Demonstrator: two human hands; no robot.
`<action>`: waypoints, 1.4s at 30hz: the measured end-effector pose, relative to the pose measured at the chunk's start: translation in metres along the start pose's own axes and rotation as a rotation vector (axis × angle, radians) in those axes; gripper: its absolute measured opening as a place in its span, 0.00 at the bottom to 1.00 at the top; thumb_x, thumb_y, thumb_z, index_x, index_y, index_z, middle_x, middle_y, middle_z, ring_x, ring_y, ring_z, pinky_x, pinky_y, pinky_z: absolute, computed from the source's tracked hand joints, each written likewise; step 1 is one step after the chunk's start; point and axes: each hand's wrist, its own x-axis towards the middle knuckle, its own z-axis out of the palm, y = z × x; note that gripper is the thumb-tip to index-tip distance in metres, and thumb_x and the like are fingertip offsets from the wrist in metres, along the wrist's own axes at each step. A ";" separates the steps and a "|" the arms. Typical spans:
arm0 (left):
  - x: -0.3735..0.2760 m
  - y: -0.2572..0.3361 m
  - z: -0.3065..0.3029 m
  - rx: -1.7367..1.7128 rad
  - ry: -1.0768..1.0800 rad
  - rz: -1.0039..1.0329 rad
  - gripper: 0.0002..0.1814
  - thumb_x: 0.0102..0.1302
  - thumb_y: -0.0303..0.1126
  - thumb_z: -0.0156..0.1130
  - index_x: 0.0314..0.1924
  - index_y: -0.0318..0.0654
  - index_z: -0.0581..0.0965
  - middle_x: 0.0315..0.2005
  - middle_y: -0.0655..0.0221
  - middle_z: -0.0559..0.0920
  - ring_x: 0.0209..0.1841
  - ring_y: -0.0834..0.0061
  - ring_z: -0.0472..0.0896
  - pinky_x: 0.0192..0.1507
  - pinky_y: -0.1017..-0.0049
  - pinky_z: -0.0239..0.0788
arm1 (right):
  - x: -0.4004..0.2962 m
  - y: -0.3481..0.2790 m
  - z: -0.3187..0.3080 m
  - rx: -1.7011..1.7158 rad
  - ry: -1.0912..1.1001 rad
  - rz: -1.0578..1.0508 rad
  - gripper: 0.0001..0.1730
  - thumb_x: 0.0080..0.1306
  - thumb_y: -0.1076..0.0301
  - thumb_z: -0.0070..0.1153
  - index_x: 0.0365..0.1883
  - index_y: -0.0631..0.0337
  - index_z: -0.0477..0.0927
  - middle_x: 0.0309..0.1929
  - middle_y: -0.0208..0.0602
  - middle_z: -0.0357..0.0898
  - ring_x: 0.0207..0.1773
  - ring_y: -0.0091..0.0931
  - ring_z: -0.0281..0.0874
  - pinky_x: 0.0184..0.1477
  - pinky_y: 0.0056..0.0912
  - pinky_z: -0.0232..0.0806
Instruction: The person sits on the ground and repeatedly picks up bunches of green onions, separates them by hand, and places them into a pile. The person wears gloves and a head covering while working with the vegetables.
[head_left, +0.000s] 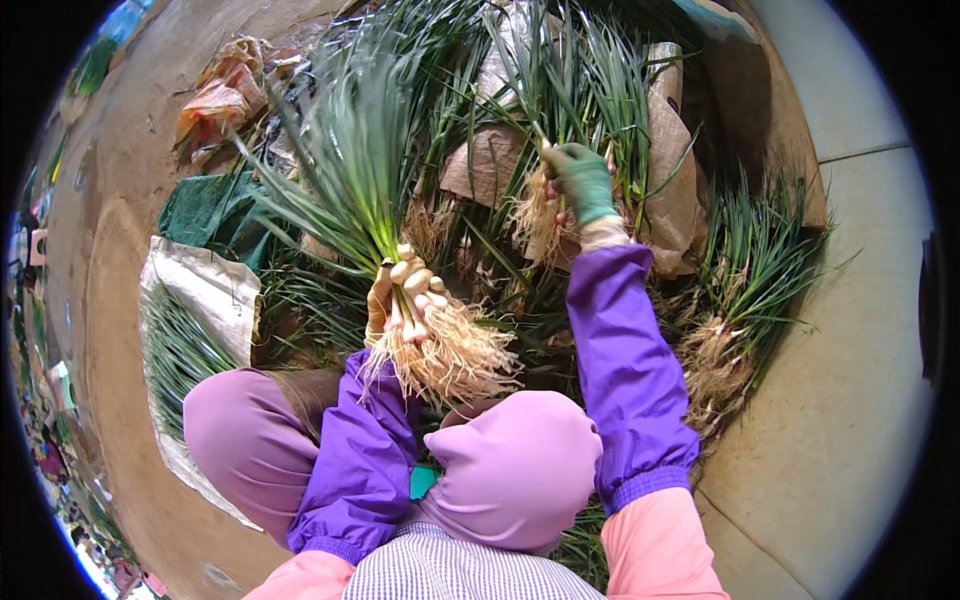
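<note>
My left hand (417, 274), in a pale beige glove, is wrapped around a thick bunch of green onions (382, 202). The bunch's long green leaves fan up and away; its pale pinkish bulbs and tangled roots (442, 349) hang towards my knees. My right hand (581, 180), in a green glove, is over the heap of green onions (555, 82) in front of me. Its fingers look curled beside some stems, with roots and reddish bulbs below it. A pale tip shows at the fingers, and I cannot tell whether they grip a stem.
Brown woven sacking (484, 165) lies among the heap. More rooted onions (720, 337) lean at the right beside pale floor slabs (810, 420). A white sack (202, 292) with leaves is at left, near green cloth (206, 210) and a crumpled orange bag (225, 97).
</note>
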 end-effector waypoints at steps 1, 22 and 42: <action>0.000 0.000 0.011 0.049 0.056 0.017 0.19 0.65 0.34 0.56 0.53 0.37 0.66 0.30 0.75 0.72 0.33 0.76 0.73 0.46 0.59 0.70 | -0.014 -0.013 -0.007 0.467 -0.077 0.128 0.10 0.61 0.62 0.57 0.34 0.60 0.78 0.24 0.34 0.78 0.23 0.22 0.75 0.24 0.24 0.68; 0.009 -0.006 0.007 0.357 0.356 -0.198 0.20 0.62 0.30 0.59 0.53 0.33 0.69 0.32 0.70 0.77 0.33 0.72 0.76 0.36 0.69 0.75 | -0.159 0.037 -0.126 -0.429 0.533 0.161 0.18 0.61 0.60 0.54 0.44 0.64 0.76 0.43 0.44 0.78 0.29 0.28 0.75 0.33 0.30 0.70; 0.042 -0.023 -0.003 0.481 0.337 -0.362 0.13 0.64 0.30 0.54 0.48 0.36 0.72 0.41 0.64 0.80 0.39 0.67 0.80 0.36 0.66 0.77 | -0.127 -0.022 0.010 0.008 -0.105 -0.078 0.12 0.61 0.62 0.54 0.33 0.62 0.80 0.23 0.38 0.78 0.27 0.26 0.75 0.31 0.30 0.67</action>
